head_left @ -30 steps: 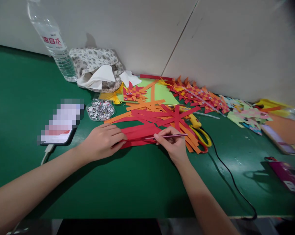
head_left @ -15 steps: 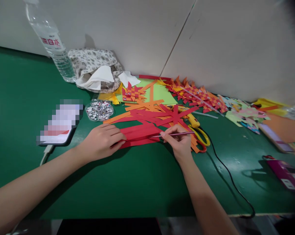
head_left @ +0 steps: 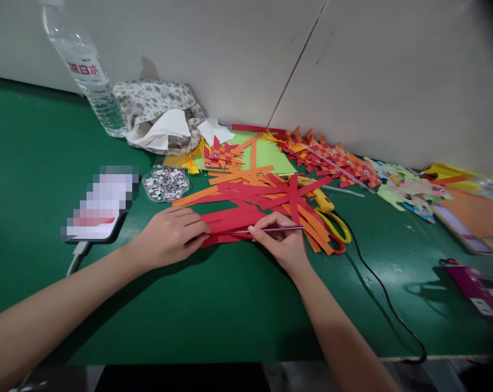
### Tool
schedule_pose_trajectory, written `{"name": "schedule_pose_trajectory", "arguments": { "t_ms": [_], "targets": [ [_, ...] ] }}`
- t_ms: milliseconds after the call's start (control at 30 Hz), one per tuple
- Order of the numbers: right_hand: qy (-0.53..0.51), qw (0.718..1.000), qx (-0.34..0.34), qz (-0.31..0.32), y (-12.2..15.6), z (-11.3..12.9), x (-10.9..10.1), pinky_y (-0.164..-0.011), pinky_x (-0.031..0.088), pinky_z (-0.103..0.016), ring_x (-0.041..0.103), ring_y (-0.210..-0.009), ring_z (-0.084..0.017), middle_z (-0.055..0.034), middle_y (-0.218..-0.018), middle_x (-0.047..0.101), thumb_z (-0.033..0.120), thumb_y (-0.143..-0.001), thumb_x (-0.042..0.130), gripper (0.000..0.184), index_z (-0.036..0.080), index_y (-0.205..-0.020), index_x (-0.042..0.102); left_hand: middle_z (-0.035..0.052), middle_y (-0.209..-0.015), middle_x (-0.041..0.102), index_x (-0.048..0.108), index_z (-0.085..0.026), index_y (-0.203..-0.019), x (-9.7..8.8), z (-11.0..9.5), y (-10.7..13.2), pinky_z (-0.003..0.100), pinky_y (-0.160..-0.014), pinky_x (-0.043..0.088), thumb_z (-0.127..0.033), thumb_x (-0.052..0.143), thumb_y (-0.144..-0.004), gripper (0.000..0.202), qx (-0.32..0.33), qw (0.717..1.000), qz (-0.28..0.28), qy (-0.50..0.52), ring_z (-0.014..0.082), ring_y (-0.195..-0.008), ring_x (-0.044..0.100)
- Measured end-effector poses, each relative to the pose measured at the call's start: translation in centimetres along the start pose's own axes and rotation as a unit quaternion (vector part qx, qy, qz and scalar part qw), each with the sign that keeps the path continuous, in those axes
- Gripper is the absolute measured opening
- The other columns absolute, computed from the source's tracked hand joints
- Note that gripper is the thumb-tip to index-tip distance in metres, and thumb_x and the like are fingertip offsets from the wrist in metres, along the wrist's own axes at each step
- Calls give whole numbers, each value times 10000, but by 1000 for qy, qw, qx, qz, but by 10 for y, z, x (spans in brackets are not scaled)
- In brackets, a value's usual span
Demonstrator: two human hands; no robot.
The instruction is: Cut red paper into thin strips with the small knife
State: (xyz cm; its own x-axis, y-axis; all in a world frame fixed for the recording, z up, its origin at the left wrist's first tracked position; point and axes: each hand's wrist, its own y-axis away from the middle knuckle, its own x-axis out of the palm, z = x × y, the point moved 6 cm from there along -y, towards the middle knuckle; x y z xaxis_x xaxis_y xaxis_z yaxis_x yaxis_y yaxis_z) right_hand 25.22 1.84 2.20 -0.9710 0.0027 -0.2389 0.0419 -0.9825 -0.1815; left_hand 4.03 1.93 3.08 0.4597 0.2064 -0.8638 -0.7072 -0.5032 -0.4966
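A folded sheet of red paper (head_left: 233, 219) lies on the green table in front of me, its upper layer slightly lifted along the near edge. My left hand (head_left: 173, 234) is closed on the paper's left end, fingers bent over it and holding it against the table. In my right hand (head_left: 279, 242) is a slim craft knife (head_left: 286, 228) with a dark pink handle, pinched between thumb and fingers. Its thin tip points left and lies in the gap between the paper's layers. The fine end of the blade is hard to make out.
Red and orange paper strips (head_left: 266, 190) lie behind the paper, beside yellow-handled scissors (head_left: 338, 226) and a yellow glue gun (head_left: 323, 201). A phone (head_left: 103, 209), googly eyes (head_left: 166, 184), a water bottle (head_left: 85, 71) and woven paper fish (head_left: 332, 158) stand around. A black cable (head_left: 377, 277) runs right.
My right hand has slid left along the near edge of the red paper with the craft knife, its tip moving toward my left hand. My left hand has stayed in place.
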Motion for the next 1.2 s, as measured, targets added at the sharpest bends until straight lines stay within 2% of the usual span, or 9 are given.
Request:
{"name": "schedule_pose_trajectory", "arguments": {
  "t_ms": [133, 467, 633, 900, 1100, 1200],
  "targets": [
    [14, 1000, -20, -5, -1, 2, -5, -588, 458, -286, 589, -614, -146, 5, -671, 612, 280, -766, 746, 187, 208, -688, 593, 13, -800, 687, 656, -197, -878, 1, 1, 1, 280, -682, 468, -202, 524, -913, 136, -3, 1000, 7, 3, 155, -744, 631],
    [10, 996, -42, -83, -5, -3, -29, -515, 440, -272, 539, -527, -130, 18, -614, 589, 299, -726, 763, 230, 218, -632, 570, 14, -798, 691, 659, -195, -857, -1, 0, -1, 274, -685, 472, -204, 521, -915, 150, -6, 1000, 1, 7, 147, -741, 635],
    [2, 995, -26, -91, -6, -7, -34, -474, 414, -254, 522, -486, -119, 27, -559, 578, 280, -720, 765, 225, 211, -616, 578, 12, -799, 687, 652, -193, -857, 0, 0, 0, 281, -680, 473, -204, 524, -914, 141, -7, 1000, 6, 7, 154, -743, 635],
    [-85, 990, 42, -107, -12, -23, -41, -471, 427, -255, 545, -439, -117, 46, -489, 569, 241, -652, 806, 227, 203, -590, 590, 18, -796, 690, 653, -193, -864, -1, 0, 0, 277, -680, 470, -204, 518, -918, 146, -6, 1000, 6, 9, 157, -744, 636],
    [-98, 989, 48, -96, -15, -28, -45, -466, 429, -243, 547, -437, -109, 46, -504, 569, 247, -635, 823, 229, 193, -589, 605, 13, -795, 688, 654, -189, -856, -2, 0, 0, 283, -682, 475, -198, 522, -916, 146, -5, 1000, 2, 9, 157, -741, 637],
    [-113, 985, 52, -118, -16, -28, -51, -459, 424, -232, 548, -434, -101, 46, -514, 573, 226, -611, 823, 226, 190, -571, 604, 12, -797, 688, 656, -190, -853, -2, 0, 0, 282, -685, 476, -209, 521, -918, 151, -3, 1000, 3, 8, 155, -741, 638]
  ]
}}
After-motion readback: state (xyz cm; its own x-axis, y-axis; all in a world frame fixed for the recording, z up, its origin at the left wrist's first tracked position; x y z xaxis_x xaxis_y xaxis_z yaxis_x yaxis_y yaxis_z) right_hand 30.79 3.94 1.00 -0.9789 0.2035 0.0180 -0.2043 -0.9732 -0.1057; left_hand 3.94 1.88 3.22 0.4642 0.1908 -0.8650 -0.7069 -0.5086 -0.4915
